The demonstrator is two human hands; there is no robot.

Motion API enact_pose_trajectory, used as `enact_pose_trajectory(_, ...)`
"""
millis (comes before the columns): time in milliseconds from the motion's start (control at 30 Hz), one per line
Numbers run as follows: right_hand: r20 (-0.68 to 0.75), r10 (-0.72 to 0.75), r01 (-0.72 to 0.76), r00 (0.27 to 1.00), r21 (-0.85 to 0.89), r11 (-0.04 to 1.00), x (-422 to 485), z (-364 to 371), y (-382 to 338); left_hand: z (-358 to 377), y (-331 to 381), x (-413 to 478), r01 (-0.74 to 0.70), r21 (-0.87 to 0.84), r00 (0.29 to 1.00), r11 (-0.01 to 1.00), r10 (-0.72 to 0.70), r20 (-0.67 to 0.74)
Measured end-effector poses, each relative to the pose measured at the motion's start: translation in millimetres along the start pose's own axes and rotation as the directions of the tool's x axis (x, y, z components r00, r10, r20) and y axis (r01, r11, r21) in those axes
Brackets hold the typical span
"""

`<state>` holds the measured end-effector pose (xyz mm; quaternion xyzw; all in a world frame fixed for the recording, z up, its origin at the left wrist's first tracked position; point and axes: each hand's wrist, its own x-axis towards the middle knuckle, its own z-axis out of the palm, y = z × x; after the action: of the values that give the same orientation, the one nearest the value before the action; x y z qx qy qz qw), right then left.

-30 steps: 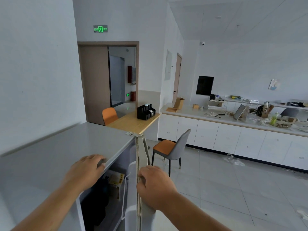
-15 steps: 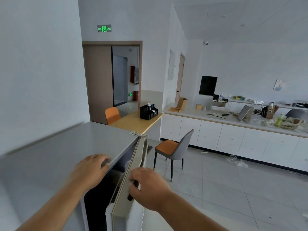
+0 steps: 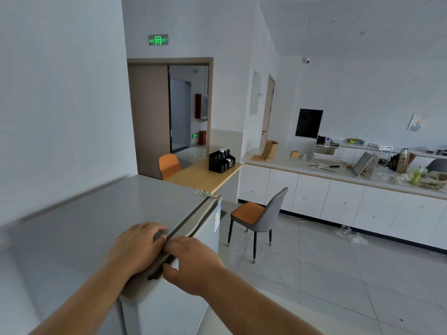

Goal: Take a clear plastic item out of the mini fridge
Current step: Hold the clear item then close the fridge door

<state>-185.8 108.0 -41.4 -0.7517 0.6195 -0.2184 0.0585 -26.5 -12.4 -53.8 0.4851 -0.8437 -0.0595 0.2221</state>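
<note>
Swung in from half-open 0.5 s ago, the door [image 3: 167, 310] of the mini fridge [image 3: 96, 226] now stands nearly shut, w/ only a dark slit left along its top edge; the shelves seen earlier are hidden. Both hands meet at 6 o'clock in the frame. Left hand [image 3: 136, 245] lies on the fridge's grey top, fingers bent over the front lip. Right hand [image 3: 193, 259], just beside it at its 3 o'clock and touching it, grips the door's top edge, fingers above, thumb below. Clear plastic item: not in sight, so where it sits relative to either hand can't be told. Metal hinge [image 3: 202, 192] shows at the top's far corner, approx 1 o'clock from the hands. Beyond, at 2 o'clock, a grey-and-orange chair [image 3: 261, 213] stands on the tiled floor; at 12, a wooden table [image 3: 203, 175] carries a black organiser [image 3: 221, 160]. White counter [image 3: 285, 163] runs along the right wall.
</note>
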Motion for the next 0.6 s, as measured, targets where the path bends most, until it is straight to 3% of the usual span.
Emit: enact_pose_trajectory(600, -0.040, 0.015, -0.015, 0.999, 0.006, 1.000, 6, 13, 4, 2, -2, 1, 0.005, -0.010, 1.000, 1.000, -0.005, -0.009)
